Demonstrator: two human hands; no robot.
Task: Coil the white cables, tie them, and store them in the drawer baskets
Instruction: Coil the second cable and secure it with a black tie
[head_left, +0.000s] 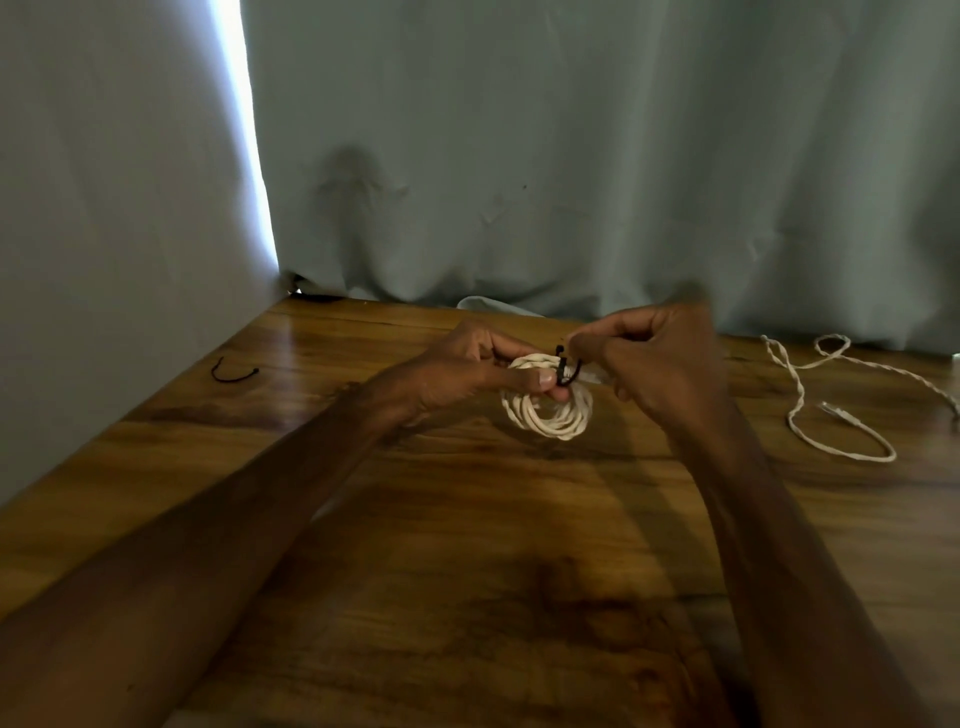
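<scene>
White cable coil (548, 415): my left hand (467, 371) is holding it, and my right hand (660, 358) is pinching the black tie (563, 371).

Dim, soft-blurred; bright curtain-gap daylight upper left.

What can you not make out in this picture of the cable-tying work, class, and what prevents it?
Head view only.
Black tie on the coiled cable: whether knotted, hidden by left hand and right hand.
Loose cable: far end cut off by right edge.
Drawer baskets: outside the frame.
</scene>
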